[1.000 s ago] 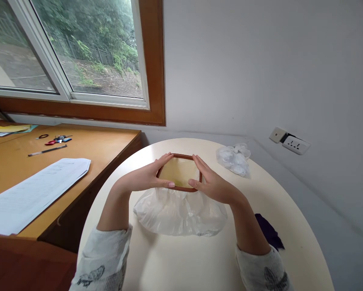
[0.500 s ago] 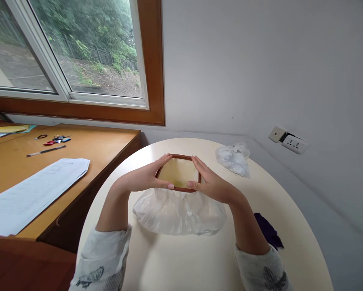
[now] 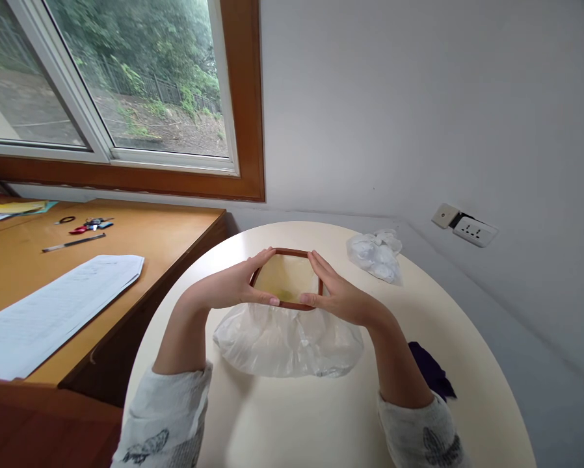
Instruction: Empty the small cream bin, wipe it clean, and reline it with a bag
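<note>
A brown squarish rim (image 3: 292, 251) with rounded corners is near the middle of the round table, with a pale yellow inside visible through it. Below and around its near side, a translucent white plastic bag (image 3: 289, 351) bulges out in folds. My left hand (image 3: 240, 283) grips the rim's left side, thumb along the near edge and fingers toward the far corner. On the opposite side my right hand (image 3: 338, 289) grips it the same way. Whatever lies under the bag is hidden.
A crumpled white plastic bag (image 3: 374, 255) sits on the table's far right, and a dark purple cloth (image 3: 431, 370) lies by my right forearm. To the left, a wooden desk (image 3: 175, 227) bears papers (image 3: 67, 305), a pen (image 3: 74, 243) and keys (image 3: 95, 224). A wall stands behind.
</note>
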The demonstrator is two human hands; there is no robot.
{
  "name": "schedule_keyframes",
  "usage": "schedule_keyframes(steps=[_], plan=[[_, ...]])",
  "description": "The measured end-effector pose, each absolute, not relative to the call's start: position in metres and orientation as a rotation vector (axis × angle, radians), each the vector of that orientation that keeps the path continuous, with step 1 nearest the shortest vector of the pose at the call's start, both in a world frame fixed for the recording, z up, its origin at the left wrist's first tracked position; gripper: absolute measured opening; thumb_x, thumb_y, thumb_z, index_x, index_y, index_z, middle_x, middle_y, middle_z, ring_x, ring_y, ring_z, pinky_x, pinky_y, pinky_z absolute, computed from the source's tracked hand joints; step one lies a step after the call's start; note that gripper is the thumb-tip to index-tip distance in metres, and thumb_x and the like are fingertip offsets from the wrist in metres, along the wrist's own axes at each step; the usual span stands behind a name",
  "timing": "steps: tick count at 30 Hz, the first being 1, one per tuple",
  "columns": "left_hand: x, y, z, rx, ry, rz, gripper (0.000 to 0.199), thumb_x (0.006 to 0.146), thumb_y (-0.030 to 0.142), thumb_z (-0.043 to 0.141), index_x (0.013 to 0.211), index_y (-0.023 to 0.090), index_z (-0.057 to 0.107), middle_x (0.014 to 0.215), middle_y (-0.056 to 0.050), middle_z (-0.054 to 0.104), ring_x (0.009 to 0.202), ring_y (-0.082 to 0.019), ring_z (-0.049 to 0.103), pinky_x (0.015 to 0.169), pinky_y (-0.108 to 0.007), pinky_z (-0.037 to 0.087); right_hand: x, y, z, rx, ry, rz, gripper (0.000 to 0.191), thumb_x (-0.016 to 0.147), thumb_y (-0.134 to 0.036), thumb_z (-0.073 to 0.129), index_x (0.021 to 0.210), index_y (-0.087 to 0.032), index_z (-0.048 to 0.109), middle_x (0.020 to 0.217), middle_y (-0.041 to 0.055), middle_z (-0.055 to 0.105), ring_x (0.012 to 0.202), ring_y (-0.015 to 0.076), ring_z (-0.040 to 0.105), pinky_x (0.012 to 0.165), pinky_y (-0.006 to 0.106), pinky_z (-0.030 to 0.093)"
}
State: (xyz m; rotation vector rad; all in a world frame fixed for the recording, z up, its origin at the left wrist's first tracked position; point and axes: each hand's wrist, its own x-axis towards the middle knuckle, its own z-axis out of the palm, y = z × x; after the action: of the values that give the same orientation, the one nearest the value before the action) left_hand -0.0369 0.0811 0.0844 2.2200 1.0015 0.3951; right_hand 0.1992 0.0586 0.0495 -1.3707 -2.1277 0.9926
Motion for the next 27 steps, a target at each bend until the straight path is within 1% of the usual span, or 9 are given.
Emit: schedule_keyframes(steps=[7, 9, 13, 19, 21, 23, 25, 27], plan=[[-0.0393, 0.0835, 0.0804, 2.290, 1.046, 0.358, 0.075, 0.073, 0.051, 0.057, 0.136, 0.028, 0.023, 0.135, -0.008, 0.042, 0.118, -0.027, 0.044, 0.086, -0.032, 0.043, 0.1994, 0.0584, 0.0505, -1.370, -2.131, 1.032, 0.090, 0.075, -0.064, 0.046, 0.141, -0.027, -0.003, 0.149, -0.0043, -0.011, 0.137, 0.0216, -0.002, 0.111, 0.040, 0.009], [-0.0399, 0.0836, 0.0805, 2.312, 1.056, 0.340, 0.076, 0.074, 0.052, 0.057, 0.137, 0.028, 0.021, 0.137, -0.007, 0.040, 0.122, -0.026, 0.041, 0.092, -0.033, 0.039, 0.1991, 0.0583, 0.0509, -1.370, -2.131, 1.038, 0.091, 0.075, -0.064, 0.046, 0.141, -0.027, -0.004, 0.148, -0.0045, -0.012, 0.137, 0.0213, -0.003, 0.111, 0.039, 0.009], [-0.0414, 0.0836, 0.0802, 2.364, 1.113, 0.318, 0.079, 0.073, 0.053, 0.057, 0.138, 0.028, 0.020, 0.140, -0.006, 0.036, 0.128, -0.026, 0.032, 0.103, -0.036, 0.027, 0.1989, 0.0585, 0.0514, -1.373, -2.128, 1.050, 0.091, 0.075, -0.064, 0.046, 0.141, -0.027, -0.005, 0.148, -0.0041, -0.013, 0.137, 0.0217, -0.003, 0.111, 0.040, 0.009], [-0.0409, 0.0839, 0.0784, 2.313, 1.138, 0.311, 0.085, 0.072, 0.054, 0.057, 0.140, 0.028, 0.013, 0.145, -0.006, 0.026, 0.131, -0.027, 0.027, 0.105, -0.039, 0.024, 0.1990, 0.0587, 0.0507, -1.379, -2.126, 1.050, 0.094, 0.074, -0.065, 0.046, 0.141, -0.026, -0.007, 0.149, -0.0024, -0.012, 0.137, 0.0238, 0.000, 0.110, 0.041, 0.014], [-0.0397, 0.0836, 0.0792, 2.306, 1.127, 0.319, 0.083, 0.072, 0.053, 0.057, 0.140, 0.029, 0.014, 0.146, -0.006, 0.025, 0.131, -0.027, 0.027, 0.105, -0.040, 0.023, 0.1986, 0.0588, 0.0505, -1.376, -2.134, 1.018, 0.092, 0.075, -0.065, 0.045, 0.141, -0.026, -0.006, 0.149, -0.0017, -0.010, 0.137, 0.0239, 0.001, 0.109, 0.042, 0.015], [-0.0395, 0.0833, 0.0805, 2.304, 1.108, 0.343, 0.079, 0.073, 0.052, 0.057, 0.138, 0.032, 0.018, 0.145, -0.004, 0.026, 0.131, -0.027, 0.027, 0.105, -0.039, 0.024, 0.1983, 0.0587, 0.0508, -1.380, -2.141, 0.958, 0.087, 0.078, -0.064, 0.041, 0.142, -0.026, -0.003, 0.149, -0.0007, -0.005, 0.137, 0.0236, 0.002, 0.110, 0.044, 0.012], [-0.0414, 0.0836, 0.0809, 2.294, 1.113, 0.375, 0.077, 0.072, 0.052, 0.059, 0.137, 0.033, 0.022, 0.145, -0.003, 0.027, 0.131, -0.026, 0.027, 0.104, -0.039, 0.027, 0.1981, 0.0582, 0.0520, -1.397, -2.147, 0.878, 0.079, 0.081, -0.063, 0.035, 0.142, -0.026, 0.001, 0.149, 0.0003, 0.002, 0.137, 0.0229, 0.005, 0.110, 0.047, 0.004], [-0.0462, 0.0856, 0.0790, 2.285, 1.159, 0.410, 0.078, 0.069, 0.053, 0.061, 0.135, 0.033, 0.025, 0.144, -0.003, 0.029, 0.131, -0.026, 0.027, 0.103, -0.039, 0.029, 0.1979, 0.0569, 0.0538, -1.418, -2.155, 0.787, 0.070, 0.085, -0.061, 0.029, 0.142, -0.026, 0.011, 0.149, 0.0014, 0.011, 0.136, 0.0224, 0.009, 0.108, 0.050, -0.005]])
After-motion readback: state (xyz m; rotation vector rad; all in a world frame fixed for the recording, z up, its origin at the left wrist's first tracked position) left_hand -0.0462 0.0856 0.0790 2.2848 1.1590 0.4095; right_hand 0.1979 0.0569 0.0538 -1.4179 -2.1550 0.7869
